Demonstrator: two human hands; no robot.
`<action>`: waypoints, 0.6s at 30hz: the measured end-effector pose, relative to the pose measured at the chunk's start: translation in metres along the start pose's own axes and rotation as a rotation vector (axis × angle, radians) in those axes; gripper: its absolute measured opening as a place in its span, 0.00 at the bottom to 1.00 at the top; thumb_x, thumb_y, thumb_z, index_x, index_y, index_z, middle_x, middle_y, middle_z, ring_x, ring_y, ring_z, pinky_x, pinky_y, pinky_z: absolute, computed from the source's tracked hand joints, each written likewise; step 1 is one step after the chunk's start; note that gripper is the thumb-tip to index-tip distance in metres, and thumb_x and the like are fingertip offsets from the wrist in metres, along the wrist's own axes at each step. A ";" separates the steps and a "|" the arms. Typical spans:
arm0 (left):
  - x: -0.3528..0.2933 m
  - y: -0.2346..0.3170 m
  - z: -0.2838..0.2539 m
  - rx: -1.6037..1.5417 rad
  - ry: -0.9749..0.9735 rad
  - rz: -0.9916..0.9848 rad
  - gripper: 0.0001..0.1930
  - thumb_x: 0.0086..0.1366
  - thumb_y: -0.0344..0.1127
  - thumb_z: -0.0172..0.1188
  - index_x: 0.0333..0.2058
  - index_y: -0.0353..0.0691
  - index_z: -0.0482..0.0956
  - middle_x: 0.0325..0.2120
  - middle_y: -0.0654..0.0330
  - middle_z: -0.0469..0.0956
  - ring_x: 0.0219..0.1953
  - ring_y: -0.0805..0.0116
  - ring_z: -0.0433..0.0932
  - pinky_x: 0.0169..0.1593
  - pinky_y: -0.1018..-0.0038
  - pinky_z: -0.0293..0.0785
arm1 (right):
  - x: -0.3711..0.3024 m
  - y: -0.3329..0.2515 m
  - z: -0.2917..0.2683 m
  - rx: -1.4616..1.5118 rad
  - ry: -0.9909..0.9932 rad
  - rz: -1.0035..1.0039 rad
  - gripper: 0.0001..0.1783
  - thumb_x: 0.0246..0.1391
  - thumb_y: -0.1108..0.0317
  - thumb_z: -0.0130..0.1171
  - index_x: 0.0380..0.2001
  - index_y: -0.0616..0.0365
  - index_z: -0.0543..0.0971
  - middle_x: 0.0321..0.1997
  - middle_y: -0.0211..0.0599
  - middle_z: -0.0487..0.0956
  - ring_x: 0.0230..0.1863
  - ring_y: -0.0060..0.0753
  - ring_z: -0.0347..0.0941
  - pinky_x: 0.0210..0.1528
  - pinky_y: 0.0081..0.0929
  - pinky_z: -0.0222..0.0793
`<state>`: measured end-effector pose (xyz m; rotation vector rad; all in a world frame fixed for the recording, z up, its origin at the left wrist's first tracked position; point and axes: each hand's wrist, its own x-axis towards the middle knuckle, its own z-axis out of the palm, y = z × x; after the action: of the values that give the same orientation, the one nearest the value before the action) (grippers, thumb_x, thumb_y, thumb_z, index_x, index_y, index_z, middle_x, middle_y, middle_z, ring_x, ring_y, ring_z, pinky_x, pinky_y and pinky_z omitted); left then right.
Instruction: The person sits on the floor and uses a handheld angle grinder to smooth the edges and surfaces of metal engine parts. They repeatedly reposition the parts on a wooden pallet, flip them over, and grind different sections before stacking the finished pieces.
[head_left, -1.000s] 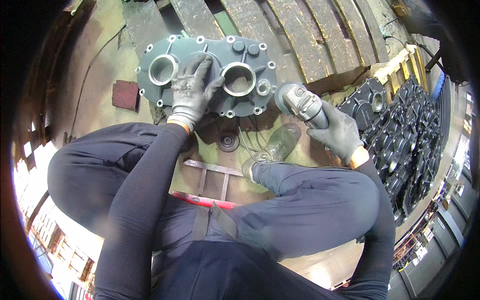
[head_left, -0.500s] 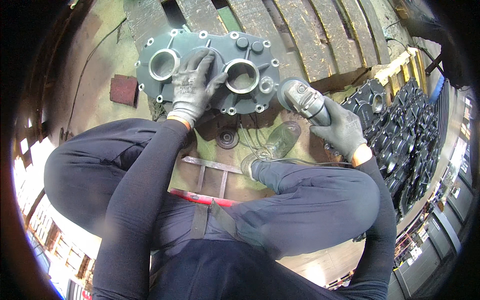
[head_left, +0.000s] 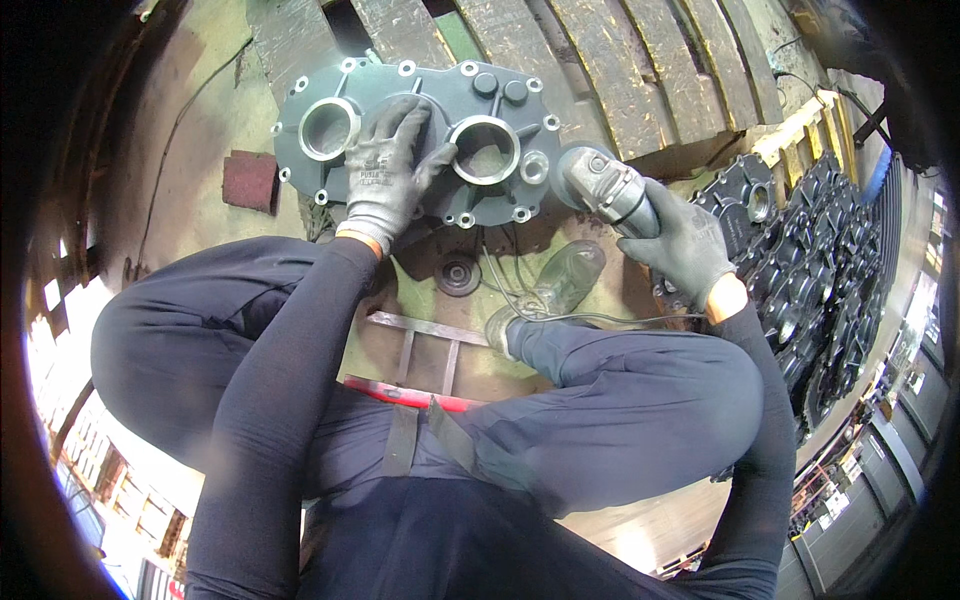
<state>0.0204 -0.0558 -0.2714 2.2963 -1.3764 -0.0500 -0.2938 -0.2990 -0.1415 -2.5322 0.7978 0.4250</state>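
While the left hand lies on the grey metal cover, its fingers are loosely spread, with the thumb apart toward the right-hand round hole. The cover is on the far side of the scene, left of centre, near the wooden pallet; what holds it up is hidden. The right hand has its fingers wrapped around the body of the grinder, whose disc sits just beside the cover's right end. Whether the two touch, I cannot tell.

To work well here, the left palm should probably press down firmly, well away from the disc, so the cover does not rock. A light, even touch along the rim seems better than leaning on one spot, and the thumb is best drawn back from the hole. The cord runs across near the right shoe, so slack there deserves a watch. Farther right, dark covers stand in a dense pile, close enough for the right elbow to mind.
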 end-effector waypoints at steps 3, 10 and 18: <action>0.000 0.002 -0.001 0.016 -0.014 -0.011 0.34 0.68 0.61 0.72 0.64 0.46 0.83 0.67 0.57 0.79 0.69 0.50 0.76 0.72 0.50 0.70 | 0.000 -0.002 -0.002 -0.024 -0.022 0.004 0.39 0.50 0.53 0.78 0.64 0.49 0.77 0.49 0.50 0.88 0.50 0.61 0.87 0.54 0.54 0.83; 0.000 0.004 -0.003 -0.014 -0.030 -0.044 0.33 0.68 0.61 0.72 0.63 0.44 0.84 0.67 0.57 0.79 0.69 0.51 0.75 0.73 0.50 0.69 | -0.005 -0.003 -0.002 -0.007 -0.028 0.009 0.40 0.49 0.53 0.78 0.65 0.49 0.77 0.49 0.50 0.88 0.51 0.60 0.86 0.54 0.54 0.83; 0.005 0.003 -0.008 -0.051 -0.020 -0.058 0.30 0.70 0.56 0.73 0.63 0.46 0.84 0.61 0.53 0.83 0.64 0.48 0.80 0.72 0.52 0.70 | -0.025 0.008 -0.010 0.050 0.023 0.128 0.38 0.48 0.52 0.78 0.63 0.50 0.81 0.49 0.52 0.89 0.51 0.62 0.87 0.55 0.54 0.82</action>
<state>0.0224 -0.0580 -0.2618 2.2989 -1.3035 -0.1247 -0.3166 -0.2986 -0.1251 -2.4522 0.9711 0.4122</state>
